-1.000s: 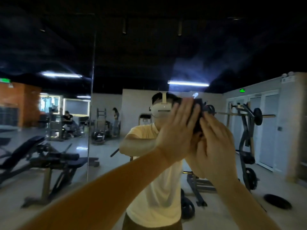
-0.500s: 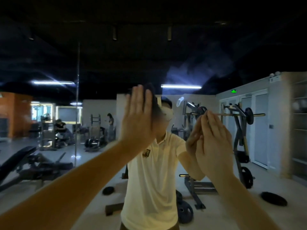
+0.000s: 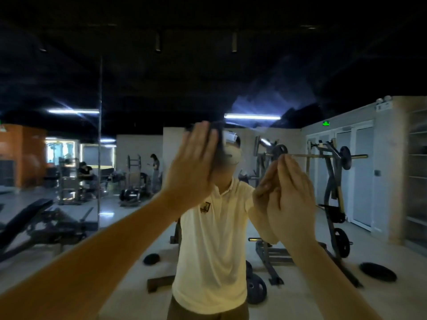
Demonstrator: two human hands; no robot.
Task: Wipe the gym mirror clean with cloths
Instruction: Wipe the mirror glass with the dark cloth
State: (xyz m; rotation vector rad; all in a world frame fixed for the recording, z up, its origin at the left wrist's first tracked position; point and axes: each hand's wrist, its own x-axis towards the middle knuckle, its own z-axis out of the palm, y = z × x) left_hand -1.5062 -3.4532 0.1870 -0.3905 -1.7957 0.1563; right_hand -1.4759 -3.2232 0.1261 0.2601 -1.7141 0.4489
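The left hand point(image 3: 194, 167) presses a dark cloth point(image 3: 218, 139) flat against the mirror point(image 3: 277, 77), fingers straight; the right hand point(image 3: 292, 199) (flat too, with no cloth showing) touches the mirror alongside.

The left hand point(image 3: 191, 167) presses a cloth point(image 3: 218, 135) against the mirror point(image 3: 161, 84), left of and higher than the right hand point(image 3: 292, 199), which lies flat on the same glass.

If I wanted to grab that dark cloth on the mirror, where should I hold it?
Probably pinch the dark cloth by the edge sticking out past the fingertips of the left hand, coming from the upper right. The rest lies flat, pressed against the mirror under the open palm.
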